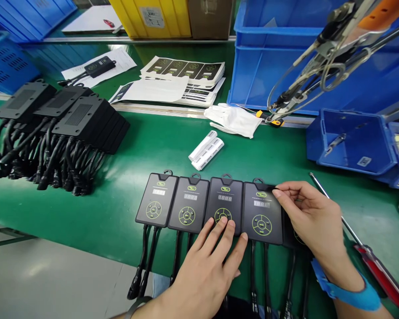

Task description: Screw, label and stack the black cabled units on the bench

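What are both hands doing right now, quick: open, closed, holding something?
Left hand: open, resting on the third black box from left.
Right hand: at the fourth black box's upper right corner; gripping or not cannot be told.

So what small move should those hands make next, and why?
Perhaps the right hand should smooth the top-right corner of the fourth device from the left: its thumb is at that corner, while the left hand rests on the third device.
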{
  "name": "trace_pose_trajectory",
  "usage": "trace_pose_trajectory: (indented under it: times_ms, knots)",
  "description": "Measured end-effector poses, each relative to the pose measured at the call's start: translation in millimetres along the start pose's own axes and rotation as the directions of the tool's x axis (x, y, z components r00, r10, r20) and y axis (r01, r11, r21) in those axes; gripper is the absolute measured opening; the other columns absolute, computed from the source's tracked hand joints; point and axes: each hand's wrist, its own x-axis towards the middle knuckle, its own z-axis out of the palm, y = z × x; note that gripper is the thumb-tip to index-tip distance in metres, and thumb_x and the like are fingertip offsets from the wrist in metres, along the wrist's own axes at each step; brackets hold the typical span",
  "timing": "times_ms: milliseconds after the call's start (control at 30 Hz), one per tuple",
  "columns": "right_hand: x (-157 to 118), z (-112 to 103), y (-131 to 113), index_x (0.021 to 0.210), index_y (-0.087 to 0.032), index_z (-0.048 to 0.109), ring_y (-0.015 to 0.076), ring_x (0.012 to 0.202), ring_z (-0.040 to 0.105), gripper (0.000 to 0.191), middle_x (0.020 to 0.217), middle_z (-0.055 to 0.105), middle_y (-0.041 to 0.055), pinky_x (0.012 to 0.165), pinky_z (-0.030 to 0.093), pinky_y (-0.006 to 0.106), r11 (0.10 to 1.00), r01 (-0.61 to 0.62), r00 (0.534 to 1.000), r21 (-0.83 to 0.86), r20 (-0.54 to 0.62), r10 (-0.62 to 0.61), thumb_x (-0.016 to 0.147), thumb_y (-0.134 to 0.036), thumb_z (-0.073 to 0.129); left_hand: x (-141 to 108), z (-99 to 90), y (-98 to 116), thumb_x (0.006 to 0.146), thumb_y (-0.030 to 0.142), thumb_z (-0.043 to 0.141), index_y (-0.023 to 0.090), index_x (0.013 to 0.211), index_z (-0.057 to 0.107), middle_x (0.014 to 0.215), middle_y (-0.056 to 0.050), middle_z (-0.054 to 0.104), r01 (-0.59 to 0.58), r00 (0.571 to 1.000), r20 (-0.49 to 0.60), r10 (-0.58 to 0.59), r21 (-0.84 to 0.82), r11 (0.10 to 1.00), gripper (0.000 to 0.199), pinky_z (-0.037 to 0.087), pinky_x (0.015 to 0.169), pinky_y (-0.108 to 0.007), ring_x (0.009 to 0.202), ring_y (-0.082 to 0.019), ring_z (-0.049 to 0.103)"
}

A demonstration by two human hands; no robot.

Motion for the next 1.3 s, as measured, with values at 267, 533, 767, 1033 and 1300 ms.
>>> trace_pose_trajectory:
  times_ms: [267, 533, 767, 1033, 1300]
  knots:
    - [-2.4, 1.8, 3.1, 0.09, -0.025, 0.07, 0.0134, 0.062, 0.064, 0.013, 0.072, 0.069, -0.0017, 0.058, 0.05, 0.028, 0.994, 0.057, 0.998, -0.088, -0.036, -0.061, 0.087, -0.038, 0.068, 0.6, -0.6, 0.4, 0.098, 0.037, 0.054, 0.016, 0.143, 0.048, 0.138, -0.014, 0.059, 0.001, 1.0, -0.011, -0.001, 0.011, 1.0, 0.049, 0.042, 0.109, -0.048, 0.127, -0.034, 0.057]
    - [-0.3, 4.4, -1.1, 0.091, -0.023, 0.066, 0.0131, 0.055, 0.058, 0.012, 0.064, 0.063, -0.003, 0.055, 0.046, 0.028, 0.96, 0.111, 0.991, -0.258, -0.043, -0.126, 0.086, -0.034, 0.068, 0.6, 1.4, 0.9, 0.099, 0.034, 0.052, 0.018, 0.141, 0.05, 0.137, -0.013, 0.061, 0.017, 0.999, -0.033, -0.017, 0.014, 1.0, 0.045, 0.046, 0.108, -0.047, 0.127, -0.032, 0.058]
    - [7.8, -14.5, -1.4, 0.11, -0.022, 0.058, 0.0144, 0.054, 0.057, 0.028, 0.063, 0.059, -0.005, 0.056, 0.043, 0.028, 0.942, 0.082, 0.99, -0.325, -0.08, -0.114, 0.084, -0.029, 0.064, 2.3, 1.9, 1.5, 0.094, 0.035, 0.062, 0.019, 0.139, 0.052, 0.137, -0.014, 0.061, 0.037, 0.999, -0.024, -0.036, 0.007, 0.999, 0.049, 0.049, 0.107, -0.047, 0.128, -0.032, 0.057]
    - [-0.9, -105.7, 51.6, 0.097, -0.019, 0.067, 0.0268, 0.085, 0.062, 0.024, 0.091, 0.066, 0.0101, 0.067, 0.041, 0.035, 0.674, -0.149, 0.972, -0.724, -0.231, -0.033, 0.089, -0.034, 0.051, -30.8, -17.1, -39.1, 0.101, 0.044, 0.041, 0.029, 0.15, 0.038, 0.151, -0.01, 0.045, 0.077, 0.972, -0.207, -0.116, -0.186, 0.979, 0.051, 0.059, 0.089, -0.036, 0.125, -0.029, 0.059]
    - [-28.2, -169.4, 95.3, 0.091, -0.011, 0.07, 0.0257, 0.068, 0.052, 0.041, 0.086, 0.061, 0.0174, 0.056, 0.031, 0.035, 0.528, -0.414, 0.874, -0.741, -0.486, 0.004, 0.094, -0.031, 0.033, -68.4, -31.6, -106.7, 0.088, 0.07, 0.042, 0.025, 0.144, 0.042, 0.145, -0.016, 0.048, 0.612, 0.753, -0.095, -0.651, -0.262, 0.746, 0.071, 0.053, 0.056, -0.037, 0.036, -0.008, 0.044]
